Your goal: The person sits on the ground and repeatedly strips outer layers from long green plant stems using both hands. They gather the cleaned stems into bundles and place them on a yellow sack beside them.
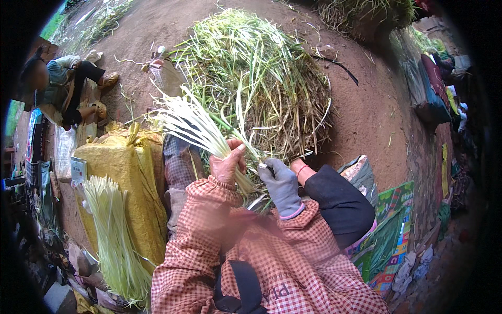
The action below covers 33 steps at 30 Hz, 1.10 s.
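My bare left hand [228, 161] is closed around a bunch of pale, blanched leafy stems [192, 125], probably chives. Their white ends fan out up and to the left, and the other ends hang below my fist. Close by on the right, my right hand [281, 184], in a grey glove with a pink cuff, pinches the lower end of a thin stalk [251, 147]. Its long leaves run up past my left thumb. Just beyond both hands lies a large heap of green and straw-coloured plants [255, 74], with dry brown stalks along its right side.
A yellow woven sack [121, 161] stands to my left, with a long bundle of pale stems [111, 235] against it. Another person [59, 86] sits at the upper left. My bent knee [341, 200] and a colourful printed mat [392, 235] are at the right, on bare earth [364, 117].
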### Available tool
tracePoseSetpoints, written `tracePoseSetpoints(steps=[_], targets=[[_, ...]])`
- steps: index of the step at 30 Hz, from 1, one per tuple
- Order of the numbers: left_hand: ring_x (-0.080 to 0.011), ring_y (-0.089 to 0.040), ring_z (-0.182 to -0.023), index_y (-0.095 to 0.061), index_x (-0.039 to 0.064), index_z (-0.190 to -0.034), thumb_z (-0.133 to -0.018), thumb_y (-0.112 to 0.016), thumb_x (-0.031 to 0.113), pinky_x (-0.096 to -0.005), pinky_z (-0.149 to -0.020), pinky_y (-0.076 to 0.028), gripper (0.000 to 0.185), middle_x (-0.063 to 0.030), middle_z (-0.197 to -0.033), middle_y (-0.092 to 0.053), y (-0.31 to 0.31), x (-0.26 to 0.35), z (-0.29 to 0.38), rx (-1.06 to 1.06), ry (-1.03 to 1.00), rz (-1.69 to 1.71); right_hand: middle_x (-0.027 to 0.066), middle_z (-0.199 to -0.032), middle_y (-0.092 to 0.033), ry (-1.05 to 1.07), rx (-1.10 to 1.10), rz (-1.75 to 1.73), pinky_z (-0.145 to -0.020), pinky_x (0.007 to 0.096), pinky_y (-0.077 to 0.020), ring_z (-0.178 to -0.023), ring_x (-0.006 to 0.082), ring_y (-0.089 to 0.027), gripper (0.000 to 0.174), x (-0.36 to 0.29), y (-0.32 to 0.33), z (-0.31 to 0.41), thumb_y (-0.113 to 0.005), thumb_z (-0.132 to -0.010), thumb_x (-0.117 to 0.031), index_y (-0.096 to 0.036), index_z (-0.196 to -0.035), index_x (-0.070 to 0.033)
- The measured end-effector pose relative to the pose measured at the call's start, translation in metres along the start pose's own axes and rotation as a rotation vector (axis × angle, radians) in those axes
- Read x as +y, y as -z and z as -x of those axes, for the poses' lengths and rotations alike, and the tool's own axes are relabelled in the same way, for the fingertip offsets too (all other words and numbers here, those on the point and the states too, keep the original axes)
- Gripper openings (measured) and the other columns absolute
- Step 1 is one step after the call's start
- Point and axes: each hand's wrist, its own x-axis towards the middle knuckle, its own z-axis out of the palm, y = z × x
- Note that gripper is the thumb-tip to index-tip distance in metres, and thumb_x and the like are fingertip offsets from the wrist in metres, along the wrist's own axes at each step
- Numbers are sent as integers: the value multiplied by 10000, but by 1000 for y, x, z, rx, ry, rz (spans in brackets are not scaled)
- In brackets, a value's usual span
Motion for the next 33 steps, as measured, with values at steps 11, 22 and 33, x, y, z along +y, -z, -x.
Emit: tracePoseSetpoints(steps=[11, 22, 33], targets=[[-97, -510, -428, -592, 51, -928, -751, -742, 102, -237, -364, -399, 237, -22, -645, -591, 6, -9, 6, -18, 247, 56, 161, -880, -638, 70, -32, 46, -684, 332, -494, -784, 288, -633, 192, -9, -7, 4, -598, -828, -134, -611, -982, -21], [-100, -530, -504, -604, 62, -883, -746, -745, 110, -230, -407, -421, 202, -2, -649, -573, 17, 4, 7, -10, 158, 4, -10, -626, -520, -328, -117, -402, -513, 274, -351, -594, 79, -403, 185, -6, -20, -29, -620, -871, -187, -624, -860, -2], [-158, -638, -688, -559, 68, -948, -786, -704, 62, -226, -393, -435, 217, -65, -825, -638, 58, 28, -3, 168, -17, 156, 197, -814, -641, -459, -399, 396, -712, 405, -483, -809, 338, -630, 339, 74, 31, 26, -606, -817, -336, -619, -912, -10]])
